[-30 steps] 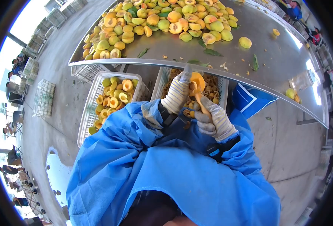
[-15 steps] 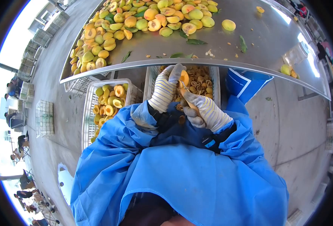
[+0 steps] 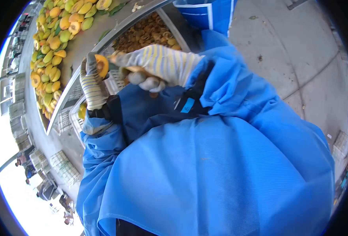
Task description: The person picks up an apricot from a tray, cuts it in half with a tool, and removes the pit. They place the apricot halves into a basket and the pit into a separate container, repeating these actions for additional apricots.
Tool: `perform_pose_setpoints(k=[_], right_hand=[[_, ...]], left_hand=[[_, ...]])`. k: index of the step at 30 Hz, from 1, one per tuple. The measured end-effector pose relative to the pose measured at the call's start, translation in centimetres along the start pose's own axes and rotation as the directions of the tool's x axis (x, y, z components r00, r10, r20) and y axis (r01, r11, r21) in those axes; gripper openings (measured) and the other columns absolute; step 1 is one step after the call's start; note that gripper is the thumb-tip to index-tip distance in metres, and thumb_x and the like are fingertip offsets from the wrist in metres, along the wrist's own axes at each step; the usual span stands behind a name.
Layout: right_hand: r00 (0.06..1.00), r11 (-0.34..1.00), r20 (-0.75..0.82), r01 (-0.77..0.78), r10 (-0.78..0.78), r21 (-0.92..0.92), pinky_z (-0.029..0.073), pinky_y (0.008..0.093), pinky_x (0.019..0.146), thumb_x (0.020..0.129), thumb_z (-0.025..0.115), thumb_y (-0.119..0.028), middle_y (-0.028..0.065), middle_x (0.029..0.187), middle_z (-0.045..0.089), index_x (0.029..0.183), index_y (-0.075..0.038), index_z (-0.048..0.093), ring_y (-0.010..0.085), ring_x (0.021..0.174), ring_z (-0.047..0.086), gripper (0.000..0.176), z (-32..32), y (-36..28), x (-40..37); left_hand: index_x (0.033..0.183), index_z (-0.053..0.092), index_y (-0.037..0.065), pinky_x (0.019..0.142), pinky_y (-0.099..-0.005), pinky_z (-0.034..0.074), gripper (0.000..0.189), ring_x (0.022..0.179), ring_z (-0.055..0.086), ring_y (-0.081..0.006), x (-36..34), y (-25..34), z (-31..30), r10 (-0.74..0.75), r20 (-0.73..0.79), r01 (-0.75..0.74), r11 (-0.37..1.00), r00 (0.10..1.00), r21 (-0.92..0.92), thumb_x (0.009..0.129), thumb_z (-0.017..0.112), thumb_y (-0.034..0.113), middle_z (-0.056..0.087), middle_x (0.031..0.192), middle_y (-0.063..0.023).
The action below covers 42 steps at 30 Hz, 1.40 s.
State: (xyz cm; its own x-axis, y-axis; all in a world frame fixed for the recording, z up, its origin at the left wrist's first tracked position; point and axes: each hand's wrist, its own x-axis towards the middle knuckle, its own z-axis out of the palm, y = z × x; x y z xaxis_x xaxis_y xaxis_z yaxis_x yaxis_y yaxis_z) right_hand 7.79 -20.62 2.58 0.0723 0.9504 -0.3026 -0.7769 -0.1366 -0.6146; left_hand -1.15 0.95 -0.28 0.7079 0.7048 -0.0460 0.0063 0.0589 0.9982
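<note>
My left hand (image 3: 92, 86), in a striped knit glove, is closed on a yellow peach half (image 3: 102, 65); its orange cut face with a brownish centre is turned toward my right hand. My right hand (image 3: 160, 63), gloved alike and slightly blurred, is wrapped round a pitting tool with a wooden handle (image 3: 137, 69). The tool's tip is close to the fruit, though whether it touches cannot be made out. Beyond my hands, under the table edge, stands a crate of brown peach pits (image 3: 144, 33).
A metal table (image 3: 89, 41) bears a heap of whole and halved peaches (image 3: 50, 59). Below its edge, a white crate (image 3: 76, 122) is partly hidden by my sleeve. A blue bag (image 3: 199, 15) hangs near the pit crate. Stacked crates (image 3: 18, 114) and several people are farther left.
My view has turned and shifted, so the table and hands now appear further left. Both hands still hold the peach half and the tool; the fruit's cut face now shows more.
</note>
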Motion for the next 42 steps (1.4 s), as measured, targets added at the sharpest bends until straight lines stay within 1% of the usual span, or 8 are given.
perform_pose_setpoints(k=[5, 8, 17, 23, 27, 31, 36, 42], right_hand=[[0.921, 0.790, -0.281, 0.045, -0.269, -0.611, 0.050, 0.0347, 0.050, 0.094, 0.061, -0.044, 0.0092, 0.069, 0.061, 0.107, -0.005, 0.060, 0.0178, 0.050, 0.058, 0.041, -0.8, 1.2, 2.4], [0.464, 0.153, 0.049, 0.388, -0.884, -0.909, 0.053, 0.0390, 0.058, 0.092, 0.065, -0.037, 0.0172, 0.082, 0.066, 0.113, -0.004, 0.059, 0.0257, 0.060, 0.065, 0.039, -2.1, 2.5, 4.1], [0.622, 0.234, -0.049, 0.220, -0.781, -0.947, 0.050, 0.0487, 0.076, 0.086, 0.069, -0.029, 0.0218, 0.094, 0.066, 0.117, -0.009, 0.057, 0.0445, 0.089, 0.062, 0.039, -0.8, 1.3, 3.7], [0.680, 0.709, -0.247, 0.565, -0.690, -0.423, 0.051, 0.0282, 0.067, 0.082, 0.071, -0.002, 0.0039, 0.086, 0.064, 0.104, -0.005, 0.057, 0.0139, 0.075, 0.062, 0.026, 0.0, 1.4, 4.8], [0.587, 0.668, -0.356, 0.484, -0.727, -0.566, 0.048, 0.0223, 0.059, 0.085, 0.069, 0.000, -0.0004, 0.082, 0.059, 0.104, -0.005, 0.057, 0.0064, 0.068, 0.055, 0.023, -0.8, 0.3, 4.1], [0.627, 0.162, -0.084, 0.068, -0.775, -0.984, 0.048, 0.0407, 0.073, 0.077, 0.079, -0.028, 0.0178, 0.086, 0.060, 0.105, -0.001, 0.057, 0.0340, 0.078, 0.058, 0.045, -3.1, -0.4, 3.2], [0.712, 0.447, -0.201, 0.176, -0.673, -0.877, 0.045, 0.0323, 0.063, 0.081, 0.079, -0.038, 0.0067, 0.075, 0.054, 0.104, -0.003, 0.057, 0.0175, 0.066, 0.049, 0.047, -1.5, -1.0, 2.7], [0.751, 0.430, -0.162, 0.175, -0.640, -0.886, 0.042, 0.0265, 0.060, 0.087, 0.073, -0.028, 0.0026, 0.071, 0.051, 0.102, -0.001, 0.056, 0.0117, 0.064, 0.046, 0.034, -1.9, -0.6, 3.0]], left_hand=[[0.118, 0.058, 0.005, 0.086, -0.0342, 0.053, 0.056, 0.097, 0.064, -0.0199, -1.2, 0.4, 1.8, -0.056, 0.137, 0.063, 0.997, 0.989, -0.048, 0.090, 0.061, 0.054, 0.064, 0.110, -0.0075], [0.130, 0.052, 0.003, 0.102, -0.0382, 0.044, 0.062, 0.112, 0.058, -0.0231, -2.5, 0.7, 3.4, -0.168, 0.330, 0.254, 0.937, 0.929, -0.238, 0.094, 0.055, 0.054, 0.060, 0.121, -0.0108], [0.128, 0.053, 0.008, 0.095, -0.0315, 0.046, 0.052, 0.107, 0.058, -0.0176, -3.0, -1.5, 4.3, -0.087, 0.301, 0.187, 0.928, 0.950, -0.322, 0.097, 0.052, 0.050, 0.061, 0.118, -0.0054], [0.133, 0.050, 0.009, 0.096, -0.0262, 0.044, 0.045, 0.106, 0.056, -0.0111, -4.1, 0.3, 4.8, -0.059, 0.316, 0.141, 0.960, 0.947, -0.240, 0.101, 0.052, 0.040, 0.059, 0.117, -0.0026], [0.130, 0.052, 0.009, 0.097, -0.0263, 0.041, 0.041, 0.109, 0.052, -0.0106, -4.3, 0.6, 2.8, -0.044, 0.262, 0.098, 0.976, 0.964, -0.196, 0.100, 0.053, 0.038, 0.056, 0.116, -0.0015], [0.128, 0.052, 0.008, 0.093, -0.0244, 0.043, 0.037, 0.102, 0.053, -0.0095, -4.4, 3.6, -4.4, -0.055, 0.092, 0.062, 0.994, 0.994, -0.085, 0.101, 0.055, 0.033, 0.057, 0.111, -0.0017], [0.128, 0.057, 0.007, 0.093, -0.0392, 0.048, 0.045, 0.106, 0.059, -0.0315, -4.3, 9.5, -14.2, 0.142, -0.050, -0.001, 0.336, 0.989, 0.942, 0.088, 0.070, 0.023, 0.061, 0.115, -0.0175], [0.133, 0.055, 0.010, 0.105, -0.0413, 0.041, 0.059, 0.127, 0.048, -0.0383, 7.7, 8.3, -25.6, 0.573, -0.127, -0.129, 0.384, 0.810, 0.914, 0.082, 0.074, 0.035, 0.053, 0.135, -0.0186]])
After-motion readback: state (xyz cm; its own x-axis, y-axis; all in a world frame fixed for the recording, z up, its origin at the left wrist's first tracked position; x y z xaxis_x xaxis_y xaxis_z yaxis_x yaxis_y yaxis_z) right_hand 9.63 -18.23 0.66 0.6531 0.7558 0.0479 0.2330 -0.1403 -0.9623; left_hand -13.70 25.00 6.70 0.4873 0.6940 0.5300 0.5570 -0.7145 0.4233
